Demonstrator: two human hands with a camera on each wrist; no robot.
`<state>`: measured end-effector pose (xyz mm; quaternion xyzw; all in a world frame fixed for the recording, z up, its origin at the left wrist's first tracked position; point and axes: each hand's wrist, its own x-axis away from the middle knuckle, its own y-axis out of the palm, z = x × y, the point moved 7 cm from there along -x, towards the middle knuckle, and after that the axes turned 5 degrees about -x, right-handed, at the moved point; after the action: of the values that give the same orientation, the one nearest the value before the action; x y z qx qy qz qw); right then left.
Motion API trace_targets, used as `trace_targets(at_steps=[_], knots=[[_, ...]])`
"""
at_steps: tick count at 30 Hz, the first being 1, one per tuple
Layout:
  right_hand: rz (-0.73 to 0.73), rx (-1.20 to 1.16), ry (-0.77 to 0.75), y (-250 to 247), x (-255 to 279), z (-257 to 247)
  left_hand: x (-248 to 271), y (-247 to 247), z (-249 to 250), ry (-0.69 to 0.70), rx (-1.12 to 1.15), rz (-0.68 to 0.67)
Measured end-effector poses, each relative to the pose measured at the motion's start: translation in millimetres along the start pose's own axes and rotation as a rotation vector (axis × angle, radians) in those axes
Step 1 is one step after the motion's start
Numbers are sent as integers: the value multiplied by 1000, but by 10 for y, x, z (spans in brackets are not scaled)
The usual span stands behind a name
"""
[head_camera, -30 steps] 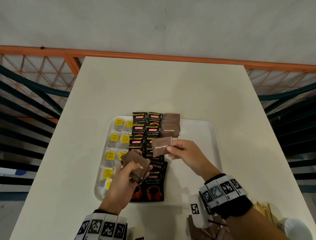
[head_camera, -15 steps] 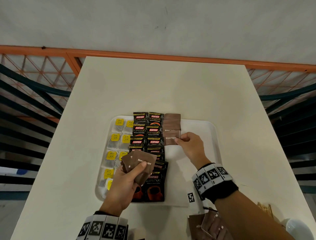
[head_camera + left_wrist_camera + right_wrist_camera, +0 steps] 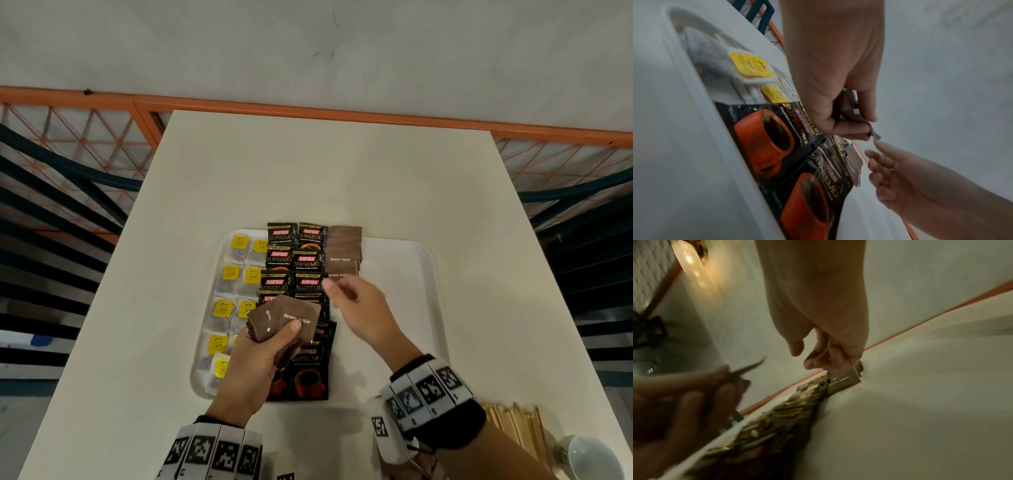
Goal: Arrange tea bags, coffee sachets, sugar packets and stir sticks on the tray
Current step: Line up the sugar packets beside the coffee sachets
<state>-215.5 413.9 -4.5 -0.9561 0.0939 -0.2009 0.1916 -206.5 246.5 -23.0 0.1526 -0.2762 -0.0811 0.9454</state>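
Observation:
On the white tray (image 3: 424, 274) lie tea bags (image 3: 239, 274) with yellow tags in two left columns. Beside them are black coffee sachets (image 3: 294, 260) in two columns, then a column of brown sugar packets (image 3: 342, 253) at the far end. My left hand (image 3: 282, 332) grips a fanned stack of brown sugar packets (image 3: 294, 317) above the sachets, thumb on top. My right hand (image 3: 337, 291) hovers empty, fingers loosely curled, just below the tray's sugar column and right of the stack. The left wrist view shows the left hand (image 3: 851, 123) pinching the stack and the right hand (image 3: 877, 160) close under it.
Wooden stir sticks (image 3: 513, 425) lie on the table near its front right corner, beside a white cup (image 3: 592, 459). The tray's right half is bare. Orange railing (image 3: 308, 109) runs behind the table's far edge.
My right hand carried one sugar packet to the column on the tray, let it go and drew back toward the left hand's stack. The left hand stayed in place.

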Motion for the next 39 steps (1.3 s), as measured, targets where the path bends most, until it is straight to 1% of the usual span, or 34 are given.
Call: trace_targets(at_steps=[2, 4, 5, 7, 10, 13, 16, 19, 21, 24, 28, 34, 39], knots=[[-169, -38, 34, 167, 136, 5, 12, 24, 28, 20, 14, -10], [-275, -131, 45, 283, 232, 36, 34, 44, 56, 34, 19, -27], [-296, -184, 44, 311, 260, 45, 38, 46, 53, 36, 13, -33], [-291, -305, 58, 323, 278, 67, 37, 30, 30, 24, -8, -24], [-238, -451, 81, 245, 233, 105, 21, -26, -24, -22, 7, 14], [-97, -496, 65, 25, 124, 178, 20, -64, -43, -71, 54, 10], [95, -453, 103, -251, -2, 338, 30, -70, -30, -93, 89, -18], [207, -328, 138, -430, -93, 491, 35, -48, -18, -95, 88, -40], [235, -263, 148, -471, -138, 559, 36, -37, -23, -98, 62, -39], [239, -203, 154, -454, -187, 603, 29, -36, -50, -104, 31, -27], [260, -108, 119, -431, -221, 551, 9, -59, -83, -96, 3, -12], [330, -88, 104, -404, -234, 525, 13, -53, -99, -90, -27, -5], [328, -53, 95, -425, -176, 452, 18, -22, -88, -77, -59, -23]])
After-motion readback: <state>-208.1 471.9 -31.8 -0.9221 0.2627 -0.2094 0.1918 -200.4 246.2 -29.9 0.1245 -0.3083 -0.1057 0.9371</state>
